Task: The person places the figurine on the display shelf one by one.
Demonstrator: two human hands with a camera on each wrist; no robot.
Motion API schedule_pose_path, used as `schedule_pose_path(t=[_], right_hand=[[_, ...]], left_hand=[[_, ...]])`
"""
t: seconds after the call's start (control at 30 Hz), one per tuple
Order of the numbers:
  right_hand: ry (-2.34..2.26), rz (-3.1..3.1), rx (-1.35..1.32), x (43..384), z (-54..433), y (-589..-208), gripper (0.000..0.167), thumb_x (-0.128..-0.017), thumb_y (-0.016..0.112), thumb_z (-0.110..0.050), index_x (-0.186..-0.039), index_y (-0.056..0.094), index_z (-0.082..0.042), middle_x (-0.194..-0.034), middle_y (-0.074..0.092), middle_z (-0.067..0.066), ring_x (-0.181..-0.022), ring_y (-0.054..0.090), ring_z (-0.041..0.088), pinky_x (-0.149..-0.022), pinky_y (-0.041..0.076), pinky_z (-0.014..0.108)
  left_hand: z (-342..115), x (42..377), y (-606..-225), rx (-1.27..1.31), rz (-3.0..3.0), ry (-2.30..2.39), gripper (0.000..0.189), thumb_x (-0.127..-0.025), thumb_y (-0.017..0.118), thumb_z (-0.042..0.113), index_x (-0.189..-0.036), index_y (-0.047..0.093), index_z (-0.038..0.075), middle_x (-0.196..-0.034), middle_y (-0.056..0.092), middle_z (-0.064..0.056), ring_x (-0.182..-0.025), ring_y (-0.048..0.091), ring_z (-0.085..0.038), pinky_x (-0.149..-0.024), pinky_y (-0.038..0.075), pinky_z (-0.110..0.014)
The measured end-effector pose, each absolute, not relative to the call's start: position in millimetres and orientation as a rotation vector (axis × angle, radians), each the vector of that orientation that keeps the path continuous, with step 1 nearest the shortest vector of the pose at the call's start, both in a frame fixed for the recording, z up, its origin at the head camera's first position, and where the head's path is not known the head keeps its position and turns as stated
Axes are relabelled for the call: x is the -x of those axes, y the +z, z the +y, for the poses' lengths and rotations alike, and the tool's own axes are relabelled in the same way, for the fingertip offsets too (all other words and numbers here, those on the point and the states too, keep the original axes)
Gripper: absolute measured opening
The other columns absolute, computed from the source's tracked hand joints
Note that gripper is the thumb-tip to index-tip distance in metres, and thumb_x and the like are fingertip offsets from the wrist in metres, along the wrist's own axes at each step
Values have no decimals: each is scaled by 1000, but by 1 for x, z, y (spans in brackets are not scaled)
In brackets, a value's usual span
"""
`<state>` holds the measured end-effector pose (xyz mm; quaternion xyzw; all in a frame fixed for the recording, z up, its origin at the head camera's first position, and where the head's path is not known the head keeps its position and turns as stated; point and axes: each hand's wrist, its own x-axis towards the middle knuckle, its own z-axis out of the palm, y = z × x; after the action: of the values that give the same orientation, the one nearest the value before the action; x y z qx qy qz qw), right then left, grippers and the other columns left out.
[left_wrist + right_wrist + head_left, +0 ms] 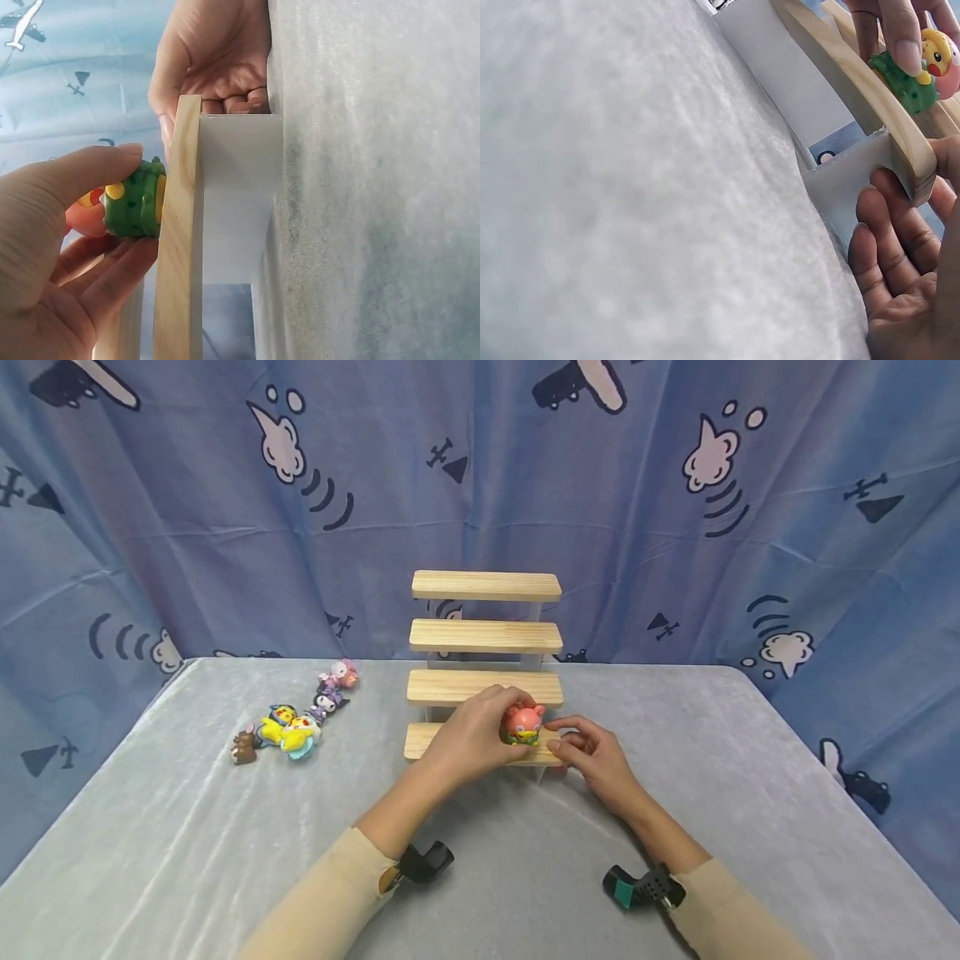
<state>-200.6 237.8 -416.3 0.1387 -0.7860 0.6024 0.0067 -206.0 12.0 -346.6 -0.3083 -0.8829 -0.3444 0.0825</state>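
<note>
- Far left: small figurines (297, 739) lie in an uneven line on the pale tabletop (150, 835).
- Centre: a four-step wooden stand (483, 636).
- Left hand (476, 735): fingers pinch a pink-and-green figurine (523, 718), which sits upright on the lowest step (422, 740), near its right end.
- Right hand (600, 764): thumb and forefinger grip that step's right end.

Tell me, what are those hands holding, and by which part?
The left hand holds the pink-and-green figurine by the sides of its green body; the right hand grips the bottom shelf by its right end.
</note>
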Motion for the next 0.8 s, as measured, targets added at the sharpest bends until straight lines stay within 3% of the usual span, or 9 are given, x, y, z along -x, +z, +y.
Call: schedule_pose_path(t=[0.8], right_hand=[[1896,-2465,-426,200,238,-414,32,-99,63,-11,-127,60,2,-80,70,-13,-68,61,6,-63,56,25]], left_hand=[[13,203,-343,847,-2720,-1057,51,-78,88,21,-123,63,15,-115,69,-3,-102,65,-16,-91,57,-33]])
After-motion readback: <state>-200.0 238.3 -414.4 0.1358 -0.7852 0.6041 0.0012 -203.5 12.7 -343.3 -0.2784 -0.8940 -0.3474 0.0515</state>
